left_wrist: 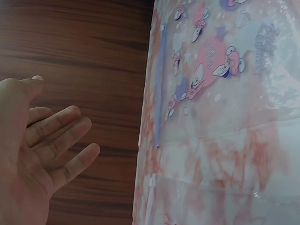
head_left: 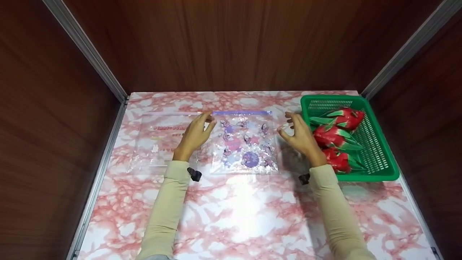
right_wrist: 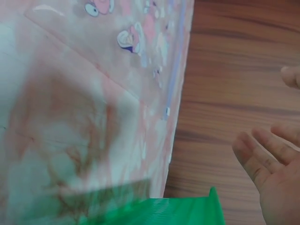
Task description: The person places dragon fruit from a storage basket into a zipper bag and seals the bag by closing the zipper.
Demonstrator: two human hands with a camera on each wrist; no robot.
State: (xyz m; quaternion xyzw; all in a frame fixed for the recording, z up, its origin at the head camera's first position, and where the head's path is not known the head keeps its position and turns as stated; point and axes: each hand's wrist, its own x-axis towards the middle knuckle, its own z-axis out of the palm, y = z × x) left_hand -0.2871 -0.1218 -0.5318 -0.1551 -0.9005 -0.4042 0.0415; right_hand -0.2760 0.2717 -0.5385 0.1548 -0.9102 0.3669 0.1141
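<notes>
One printed bag [head_left: 243, 144] of clear, glossy plastic lies between the left hand [head_left: 195, 135] and right hand [head_left: 300, 140], about equally near both, its purple zip [head_left: 242, 112] running left to right along the far edge. Fingers are loosely parted, holding nothing. Pale bag [head_left: 158, 142] left; green mesh basket [head_left: 382, 177] right, with three red, leafy fruits [head_left: 327, 136].
</notes>
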